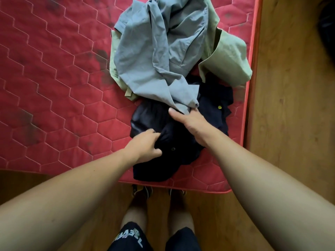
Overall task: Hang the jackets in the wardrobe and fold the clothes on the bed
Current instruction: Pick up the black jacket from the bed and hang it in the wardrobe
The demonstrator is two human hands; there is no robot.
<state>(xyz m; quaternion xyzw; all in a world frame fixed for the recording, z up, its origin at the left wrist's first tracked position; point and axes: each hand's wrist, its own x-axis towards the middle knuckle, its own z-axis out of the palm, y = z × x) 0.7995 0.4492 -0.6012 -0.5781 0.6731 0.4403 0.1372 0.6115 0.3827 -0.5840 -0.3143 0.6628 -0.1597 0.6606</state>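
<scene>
Bed: red quilted mattress (54, 69); its near corner lies at 5 o'clock of the view, w/ wood floor (290, 105) at 3 and 6 o'clock.
Pile: three garments heaped twd the mattress's right edge, at 12–1 o'clock from the hands.
Grey-blue garment (154, 51): top of the heap, crumpled; its low corner trails to 6 o'clock over the dark one.
Green garment (228, 58): under the grey-blue one, showing at its 9 and 3 o'clock sides.
Dark garment (163, 169): nearest the person, at the bed's near edge, partly under the grey-blue corner; yellow button (219, 107) at its 3 o'clock side.
L hand (145, 144): fingers curled into a bunch of dark cloth, gripping it.
R hand (190, 120): thumb & fingers pinch the grey-blue corner.
Step (judged): parting the top piece from the dark one, to free a single item.
Do it well: pin the dark cloth w/ the L hand; peel the grey-blue corner up & away twd 12 o'clock, no dragging; find collar/shoulders before hanging or folding.
Risk: the green piece may ride along, and the heap, close to the 3 o'clock edge, may slide to the floor.
</scene>
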